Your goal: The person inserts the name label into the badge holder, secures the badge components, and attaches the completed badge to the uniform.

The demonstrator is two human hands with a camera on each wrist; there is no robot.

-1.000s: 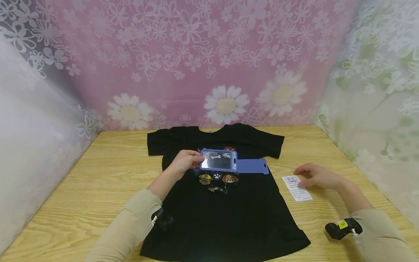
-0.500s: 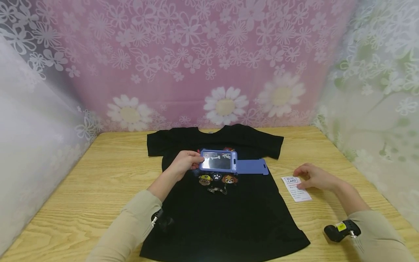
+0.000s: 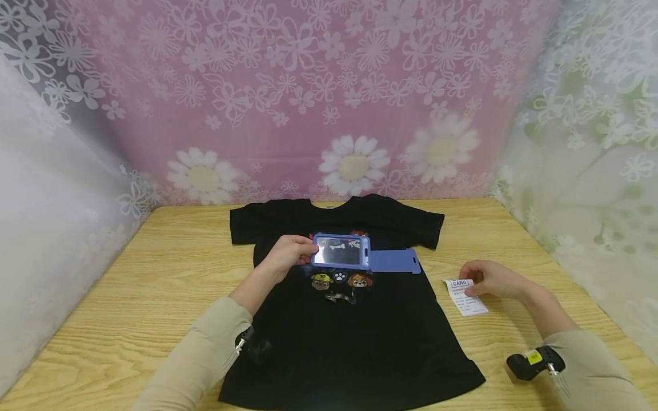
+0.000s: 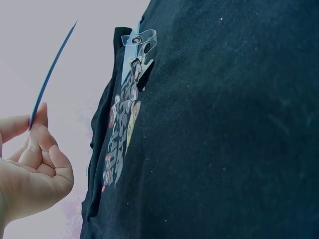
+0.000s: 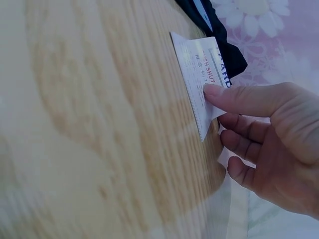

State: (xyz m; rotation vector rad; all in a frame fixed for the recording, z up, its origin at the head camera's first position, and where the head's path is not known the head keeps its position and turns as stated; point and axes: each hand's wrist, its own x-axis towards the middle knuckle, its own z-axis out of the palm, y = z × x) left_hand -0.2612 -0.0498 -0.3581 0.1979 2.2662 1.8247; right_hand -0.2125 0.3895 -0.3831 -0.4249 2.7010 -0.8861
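My left hand (image 3: 285, 257) pinches the left end of a blue card holder (image 3: 339, 265) with a clear window, raised over the black T-shirt (image 3: 329, 342). In the left wrist view the holder (image 4: 50, 72) shows edge-on between thumb and fingers. A second blue piece (image 3: 396, 261) lies on the shirt, partly behind the holder. To the right of the shirt my right hand (image 3: 496, 279) pinches a white printed paper card (image 3: 466, 302) near its top. In the right wrist view the paper card (image 5: 197, 69) bends under the thumb, its lower edge at the table.
A clear strap with a metal clip (image 3: 340, 297) lies on the shirt below the cartoon print (image 3: 322, 281). The wooden table (image 3: 128, 274) extends on both sides. A pink floral curtain (image 3: 277, 114) stands behind, with pale curtains left and right.
The paper card lay flat under the right fingers; now its top edge curls up in their pinch. The left hand and card holder have barely moved.
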